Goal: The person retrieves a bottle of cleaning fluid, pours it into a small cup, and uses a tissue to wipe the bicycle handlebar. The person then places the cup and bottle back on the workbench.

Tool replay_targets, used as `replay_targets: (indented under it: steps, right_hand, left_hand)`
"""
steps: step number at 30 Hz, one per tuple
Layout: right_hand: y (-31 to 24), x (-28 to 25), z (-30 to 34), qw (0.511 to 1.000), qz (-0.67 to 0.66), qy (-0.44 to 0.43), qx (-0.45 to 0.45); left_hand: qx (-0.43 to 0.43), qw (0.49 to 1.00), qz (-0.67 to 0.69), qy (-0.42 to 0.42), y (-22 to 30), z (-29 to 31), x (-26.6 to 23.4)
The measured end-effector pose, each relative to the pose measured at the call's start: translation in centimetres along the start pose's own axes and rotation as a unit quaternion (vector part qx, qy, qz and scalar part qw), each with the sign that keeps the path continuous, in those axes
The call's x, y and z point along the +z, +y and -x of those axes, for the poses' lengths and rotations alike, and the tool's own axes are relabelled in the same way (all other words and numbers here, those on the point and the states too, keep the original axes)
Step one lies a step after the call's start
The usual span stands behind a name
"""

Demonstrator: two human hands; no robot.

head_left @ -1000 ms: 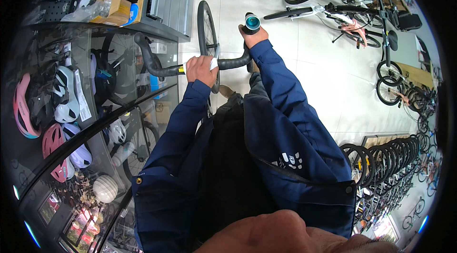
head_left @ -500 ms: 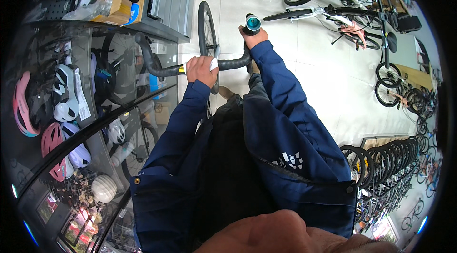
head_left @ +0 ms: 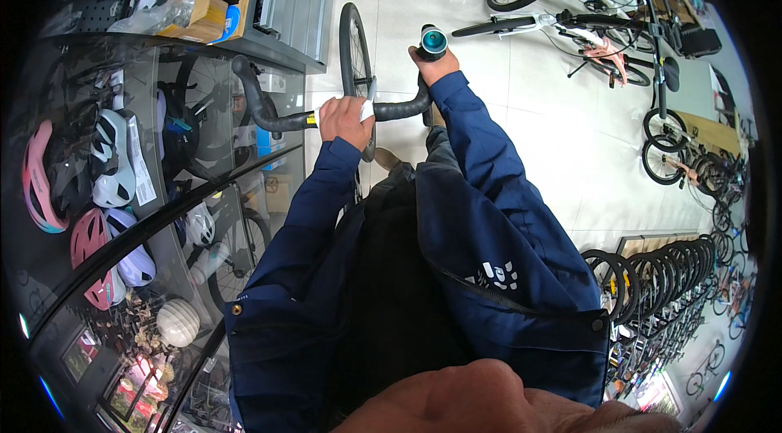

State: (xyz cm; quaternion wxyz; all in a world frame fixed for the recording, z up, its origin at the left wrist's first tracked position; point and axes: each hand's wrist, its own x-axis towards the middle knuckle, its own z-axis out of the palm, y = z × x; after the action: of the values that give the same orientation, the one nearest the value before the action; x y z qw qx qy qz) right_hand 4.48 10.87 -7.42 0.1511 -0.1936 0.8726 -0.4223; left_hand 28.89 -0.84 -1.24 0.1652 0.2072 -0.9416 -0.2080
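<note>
Nothing much moved since before; our hands stay on bike handlebar [head_left: 285, 117]. Near us: our blue sleeves. Our left hand [head_left: 345, 118] on top of black bar, fingers closed round it and white cloth [head_left: 367, 107]. Our right hand [head_left: 434, 64] at bar's right end, fingers closed under teal end cap [head_left: 432, 40]. Front wheel [head_left: 355, 58] just past bar. Glass case with helmets [head_left: 94, 180] on left. Other bikes [head_left: 562, 17] far off on floor.

The black drop handlebar [head_left: 277, 117] is wrapped in matt, grippy tape; the white cloth [head_left: 367, 109] looks soft; the pale tiled floor [head_left: 521, 131] is glossy.
</note>
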Motion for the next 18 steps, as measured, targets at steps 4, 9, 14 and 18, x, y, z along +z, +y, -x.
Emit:
replay_targets:
  steps: [4, 9, 14, 18]
  right_hand:
    - [0.05, 0.22, -0.06, 0.999, 0.022, -0.009, 0.026]
    - [0.08, 0.2, -0.18, 1.0, 0.016, -0.016, 0.017]
    - [0.12, 0.34, -0.17, 1.0, 0.008, -0.011, 0.021]
    - [0.22, 0.47, -0.21, 0.999, 0.017, -0.022, 0.032]
  left_hand:
    - [0.004, 1.0, -0.001, 0.004, 0.03, 0.0, -0.09]
    - [0.002, 1.0, 0.002, 0.006, -0.05, 0.06, -0.09]
    - [0.005, 1.0, -0.01, 0.017, -0.13, 0.0, 0.01]
    - [0.009, 1.0, -0.01, 0.02, -0.14, 0.06, -0.01]
